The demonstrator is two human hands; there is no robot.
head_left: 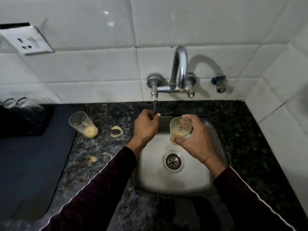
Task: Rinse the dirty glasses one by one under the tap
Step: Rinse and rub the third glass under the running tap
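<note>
Over the sink (196,174), a ribbed glass (180,129) (yellowish dregs inside).

Clear ribbed glass (180,129) with yellow residue, black speckled counter (241,130), white wall tiles (83,70), maroon sleeves (106,177) with white piping
</note>
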